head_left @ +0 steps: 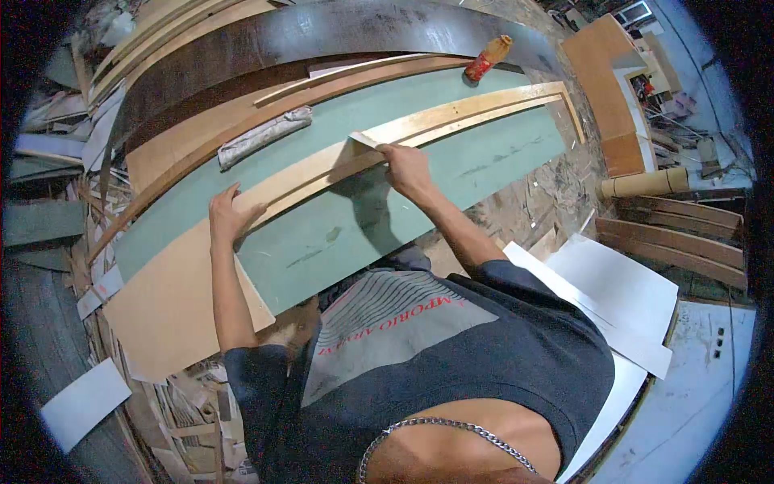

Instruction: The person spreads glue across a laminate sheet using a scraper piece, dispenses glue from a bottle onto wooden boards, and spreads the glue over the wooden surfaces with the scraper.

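Observation:
A long pale wooden strip (322,165) lies lengthwise across a green board (500,157), with a short crosspiece at its far right end. My left hand (230,216) rests on the strip's left part, thumb and fingers spread apart. Near the strip's middle, my right hand (407,169) is closed on a small pale flat piece (365,140) that sticks out to the left of the fingers. The piece sits against the strip; its exact kind is hard to make out. Below my left hand, a light-brown wooden panel (181,302) overlaps the green board's left end.
Behind the strip lie a grey wrapped roll (264,137) and a bottle with a red label (488,58). A dark curved panel (322,40) spans the back. White sheets (617,282) are at the right, near curved wooden pieces (673,238) and a cardboard tube (645,183).

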`<state>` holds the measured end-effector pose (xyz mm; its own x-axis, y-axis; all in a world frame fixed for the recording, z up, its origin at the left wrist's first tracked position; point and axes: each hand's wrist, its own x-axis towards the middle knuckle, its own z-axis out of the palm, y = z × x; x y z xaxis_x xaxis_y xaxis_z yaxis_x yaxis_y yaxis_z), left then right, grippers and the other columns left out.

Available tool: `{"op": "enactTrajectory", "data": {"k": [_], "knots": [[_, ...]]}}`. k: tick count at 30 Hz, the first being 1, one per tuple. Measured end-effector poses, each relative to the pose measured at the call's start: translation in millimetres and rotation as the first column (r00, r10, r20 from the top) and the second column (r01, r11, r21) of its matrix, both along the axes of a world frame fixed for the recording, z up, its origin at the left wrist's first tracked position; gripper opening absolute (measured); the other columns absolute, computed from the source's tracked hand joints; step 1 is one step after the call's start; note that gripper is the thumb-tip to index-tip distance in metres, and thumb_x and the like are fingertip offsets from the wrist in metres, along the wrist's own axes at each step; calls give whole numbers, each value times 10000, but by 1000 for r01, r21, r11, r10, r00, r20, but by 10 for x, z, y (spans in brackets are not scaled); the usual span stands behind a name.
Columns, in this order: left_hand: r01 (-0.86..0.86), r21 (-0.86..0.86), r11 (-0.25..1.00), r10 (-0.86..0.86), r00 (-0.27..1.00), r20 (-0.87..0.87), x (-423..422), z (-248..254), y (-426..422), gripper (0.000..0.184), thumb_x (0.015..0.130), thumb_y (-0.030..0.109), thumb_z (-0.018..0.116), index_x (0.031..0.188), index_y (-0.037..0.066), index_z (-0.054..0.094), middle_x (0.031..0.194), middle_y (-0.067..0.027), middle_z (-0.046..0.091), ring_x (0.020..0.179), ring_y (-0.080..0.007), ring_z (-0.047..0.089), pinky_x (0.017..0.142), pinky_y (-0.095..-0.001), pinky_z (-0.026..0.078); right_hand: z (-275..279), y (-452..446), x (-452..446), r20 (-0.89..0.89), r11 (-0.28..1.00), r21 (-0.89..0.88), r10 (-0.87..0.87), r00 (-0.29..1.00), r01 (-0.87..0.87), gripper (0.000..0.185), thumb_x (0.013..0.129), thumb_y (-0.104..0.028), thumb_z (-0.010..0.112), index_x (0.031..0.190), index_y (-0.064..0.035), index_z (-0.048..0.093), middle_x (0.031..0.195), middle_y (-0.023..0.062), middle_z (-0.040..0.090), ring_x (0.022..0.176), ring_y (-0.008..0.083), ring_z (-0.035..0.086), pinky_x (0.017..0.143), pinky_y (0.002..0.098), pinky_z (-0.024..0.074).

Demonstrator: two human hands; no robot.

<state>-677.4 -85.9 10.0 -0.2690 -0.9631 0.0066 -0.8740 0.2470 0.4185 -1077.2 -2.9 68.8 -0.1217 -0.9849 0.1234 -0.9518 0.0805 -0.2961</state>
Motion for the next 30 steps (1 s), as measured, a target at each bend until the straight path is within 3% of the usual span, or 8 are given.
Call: {"op": "enactTrajectory", "data": {"k": [2, 6, 10, 12, 13, 16, 24, 30], "knots": [[2, 10, 1000, -2, 1000, 10, -4, 35, 41, 807, 620, 520, 835, 1240, 50, 623, 1146, -160, 658, 1137, -342, 560, 1064, -436, 387, 169, -71, 70, 101, 986, 166, 16, 995, -32, 327, 749, -99, 629, 1069, -143, 680, 880, 187, 681, 851, 403, 650, 727, 484, 523], [-6, -79, 997, 6, 1000, 3, 38, -85, 31, 825, 609, 581, 824, 1209, 47, 638, 1151, -169, 658, 1151, -358, 551, 1088, -452, 368, 216, -200, -468, 230, 998, 11, 63, 971, -67, 391, 770, -53, 621, 1143, -156, 678, 975, 172, 691, 863, 390, 652, 725, 450, 518], [-32, -72, 997, 31, 999, -14, 42, -108, 42, 810, 609, 602, 821, 1167, 38, 660, 1131, -180, 665, 1137, -358, 563, 1053, -451, 404, 231, -140, -619, 120, 986, -74, 157, 980, -149, 470, 771, 34, 558, 1176, -176, 675, 1041, 147, 694, 901, 360, 666, 726, 436, 525], [-34, -69, 997, 32, 999, -35, 23, -56, 61, 800, 606, 599, 824, 1151, 35, 666, 1121, -183, 668, 1119, -353, 575, 1027, -446, 424, 144, -124, -663, -62, 956, -131, 256, 965, -262, 463, 787, 20, 553, 1179, -191, 681, 1033, 99, 716, 908, 311, 688, 753, 408, 547], [-31, -62, 998, 27, 998, -53, 31, -37, 67, 791, 602, 596, 826, 1135, 32, 673, 1111, -185, 671, 1100, -349, 587, 1001, -441, 444, 73, -142, -722, -126, 940, -100, 312, 942, -325, 490, 768, 22, 544, 1190, -189, 675, 1127, 73, 700, 1026, 276, 668, 843, 389, 546], [-18, -128, 992, 11, 998, -60, 45, -80, 59, 770, 601, 591, 827, 1107, 28, 684, 1096, -188, 675, 1073, -337, 602, 965, -432, 464, -142, -159, -852, -204, 870, -153, 437, 876, -470, 501, 767, 25, 536, 1202, -188, 666, 1199, 49, 676, 1133, 251, 626, 932, 380, 520], [-16, -164, 986, 10, 999, -39, 42, -100, 65, 747, 604, 600, 822, 1083, 42, 694, 1075, -163, 690, 1033, -334, 622, 954, -428, 469, -462, 150, -576, -200, 876, -146, 428, 881, -459, 529, 774, -12, 549, 1274, -172, 613, 1311, 35, 610, 1234, 255, 548, 1015, 400, 458], [-27, -153, 988, 23, 999, -28, 21, -63, 86, 747, 600, 619, 817, 1079, 58, 697, 1086, -147, 691, 1039, -327, 626, 965, -426, 462, -223, 38, -520, -184, 864, -263, 391, 902, -428, 423, 783, -25, 549, 1165, -161, 669, 1198, 53, 675, 1128, 258, 625, 968, 409, 494]]}}
